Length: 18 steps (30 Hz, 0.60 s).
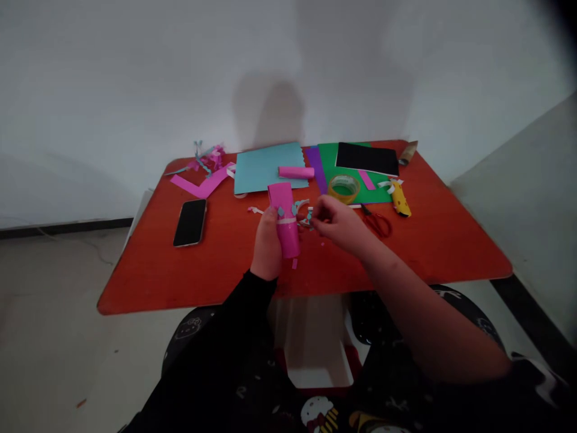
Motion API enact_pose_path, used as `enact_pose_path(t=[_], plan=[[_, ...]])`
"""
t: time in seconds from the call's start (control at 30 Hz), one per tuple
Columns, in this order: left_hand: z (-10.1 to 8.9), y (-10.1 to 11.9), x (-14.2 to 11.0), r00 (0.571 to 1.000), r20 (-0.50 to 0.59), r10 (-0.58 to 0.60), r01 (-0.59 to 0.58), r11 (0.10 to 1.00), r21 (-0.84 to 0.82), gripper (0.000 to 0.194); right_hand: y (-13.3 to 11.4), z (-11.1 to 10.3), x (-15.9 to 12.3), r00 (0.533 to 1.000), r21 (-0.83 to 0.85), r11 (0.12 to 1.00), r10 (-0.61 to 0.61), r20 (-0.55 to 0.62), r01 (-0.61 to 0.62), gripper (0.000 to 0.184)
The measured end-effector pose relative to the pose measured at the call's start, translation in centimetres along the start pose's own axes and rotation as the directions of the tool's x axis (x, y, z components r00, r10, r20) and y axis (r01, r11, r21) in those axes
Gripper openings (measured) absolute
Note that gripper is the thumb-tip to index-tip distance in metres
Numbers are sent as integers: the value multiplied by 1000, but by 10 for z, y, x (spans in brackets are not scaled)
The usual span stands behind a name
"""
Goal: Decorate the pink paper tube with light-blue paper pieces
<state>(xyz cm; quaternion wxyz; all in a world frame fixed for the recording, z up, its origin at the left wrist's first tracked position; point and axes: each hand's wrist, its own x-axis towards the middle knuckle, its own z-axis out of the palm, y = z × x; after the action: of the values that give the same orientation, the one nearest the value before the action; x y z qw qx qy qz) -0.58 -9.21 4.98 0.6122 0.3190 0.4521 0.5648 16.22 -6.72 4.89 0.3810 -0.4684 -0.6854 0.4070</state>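
Note:
My left hand [267, 245] grips a magenta paper tube [287, 227] upright, with a white band and small blue paper pieces stuck near its top. My right hand [337, 224] reaches in from the right, its thumb and fingertips pinched on a small curled white and blue paper strip [308, 218] close to the tube. Both hands are over the orange-red table [419, 252], and the tube's lower end hangs just above its surface. My left fingers hide part of the tube.
At the back lie a blue card [265, 168], a pink paper roll [296, 172], a green sheet [356, 191] under a black sheet [367, 159], and a tape roll [344, 189]. Red scissors [377, 224], a yellow utility knife [401, 200] and a smartphone [190, 222] lie nearby. Paper scraps are scattered about.

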Motion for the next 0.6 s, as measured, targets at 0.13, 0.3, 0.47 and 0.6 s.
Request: enact_pose_path(t=[0.13, 0.3, 0.47, 0.6], plan=[[4, -7, -1, 999, 23, 34, -35, 999, 27, 52, -21, 5, 1, 990, 472, 881, 84, -114, -21, 30], [11, -11, -4, 997, 25, 71, -73, 994, 83, 50, -30, 12, 0, 988, 555, 831, 112, -106, -35, 35], [13, -12, -5, 996, 8, 87, -88, 994, 65, 47, -26, 16, 0, 987, 540, 841, 116, -108, -40, 35], [13, -11, -6, 993, -34, 112, -109, 991, 78, 44, -27, 19, 0, 981, 447, 894, 82, -178, 6, 31]])
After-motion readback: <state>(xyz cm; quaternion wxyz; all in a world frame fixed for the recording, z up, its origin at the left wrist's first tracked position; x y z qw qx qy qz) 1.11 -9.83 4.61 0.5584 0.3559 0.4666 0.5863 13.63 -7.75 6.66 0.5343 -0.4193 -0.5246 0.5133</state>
